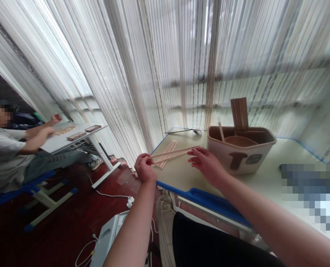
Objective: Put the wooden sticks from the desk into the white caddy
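My left hand (144, 167) is closed in a pinch on the near ends of a pair of wooden chopsticks (173, 152), held level just above the table's left edge. My right hand (206, 163) touches the other end of the same chopsticks with its fingertips, fingers loosely curled. More loose chopsticks (167, 149) lie flat on the pale table (187, 174) just behind the held pair. Right of my right hand stands a beige tub (241, 157) holding upright wooden sticks (239, 113), a wooden bowl and a spoon.
The table has a blue rim (206, 200). A computer mouse (196, 131) with its cable lies at the table's far edge by the curtains. At left another person sits at a separate white desk (70, 139). Cables and a white box lie on the dark floor.
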Available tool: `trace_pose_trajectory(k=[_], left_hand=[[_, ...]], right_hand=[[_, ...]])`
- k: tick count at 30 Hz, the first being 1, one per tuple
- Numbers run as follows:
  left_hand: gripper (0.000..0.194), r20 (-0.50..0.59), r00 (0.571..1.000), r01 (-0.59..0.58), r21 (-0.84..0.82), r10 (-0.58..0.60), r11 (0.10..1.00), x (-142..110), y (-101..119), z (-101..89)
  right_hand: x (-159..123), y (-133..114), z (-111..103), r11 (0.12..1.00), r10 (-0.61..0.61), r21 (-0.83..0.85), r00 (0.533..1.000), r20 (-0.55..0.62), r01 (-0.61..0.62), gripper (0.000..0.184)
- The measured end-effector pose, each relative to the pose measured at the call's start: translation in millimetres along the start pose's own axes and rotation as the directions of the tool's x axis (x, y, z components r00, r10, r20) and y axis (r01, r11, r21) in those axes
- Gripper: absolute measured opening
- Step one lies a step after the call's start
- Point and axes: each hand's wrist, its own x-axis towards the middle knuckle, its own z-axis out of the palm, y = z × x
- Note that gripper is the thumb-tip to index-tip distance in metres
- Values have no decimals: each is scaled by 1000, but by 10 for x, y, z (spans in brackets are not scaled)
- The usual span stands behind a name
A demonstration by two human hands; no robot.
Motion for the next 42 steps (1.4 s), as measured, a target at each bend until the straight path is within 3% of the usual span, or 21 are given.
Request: trace_pose_trajectory(k=[18, 42], left_hand=[[13, 8, 1000, 23, -32, -23, 999, 15, -20, -8], [11, 17, 999, 46, -147, -44, 988, 15, -33, 18]], right_hand=[[12, -46, 10, 1000, -12, 21, 996, -92, 14, 15], [-45, -110, 23, 996, -84, -48, 994, -69, 81, 18]])
